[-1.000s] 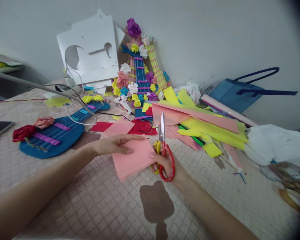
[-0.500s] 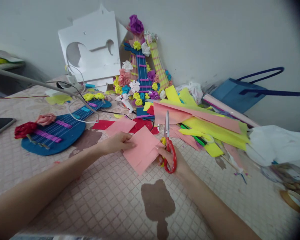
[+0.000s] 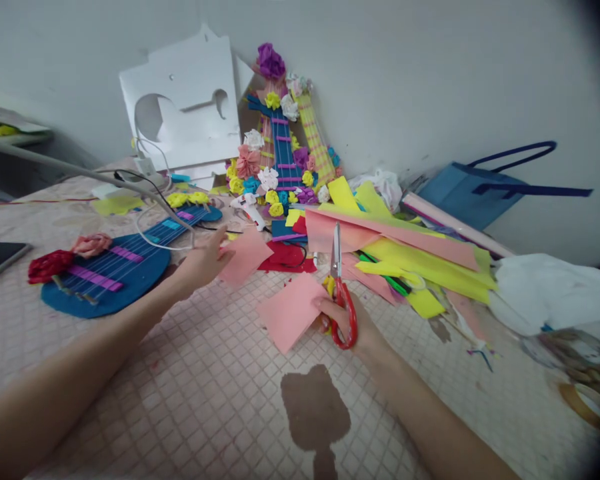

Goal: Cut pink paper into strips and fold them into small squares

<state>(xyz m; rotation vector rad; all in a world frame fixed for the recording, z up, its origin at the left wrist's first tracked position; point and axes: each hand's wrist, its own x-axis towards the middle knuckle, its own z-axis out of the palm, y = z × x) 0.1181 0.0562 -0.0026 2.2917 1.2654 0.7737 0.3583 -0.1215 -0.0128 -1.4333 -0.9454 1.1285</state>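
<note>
My right hand [image 3: 347, 321] grips red-handled scissors [image 3: 341, 298], blades pointing away from me, and its fingertips also pinch the edge of a pink paper square [image 3: 291, 312] resting on the table. My left hand [image 3: 205, 259] reaches forward to a second pink paper sheet [image 3: 245, 257] lying further back; its fingers are on that sheet's left edge, thumb raised. I cannot tell whether they grip it or only touch it.
A blue felt guitar shape [image 3: 115, 270] with paper roses lies at the left. A decorated guitar [image 3: 280, 150], white cut card [image 3: 185, 110] and a glue gun [image 3: 247, 205] stand at the back. Yellow and pink sheets [image 3: 415, 250] pile up right, beside a blue bag [image 3: 473, 190].
My left hand has let go of the pink square and moved forward and left to the second pink sheet. The right hand stays put with the scissors and the square.
</note>
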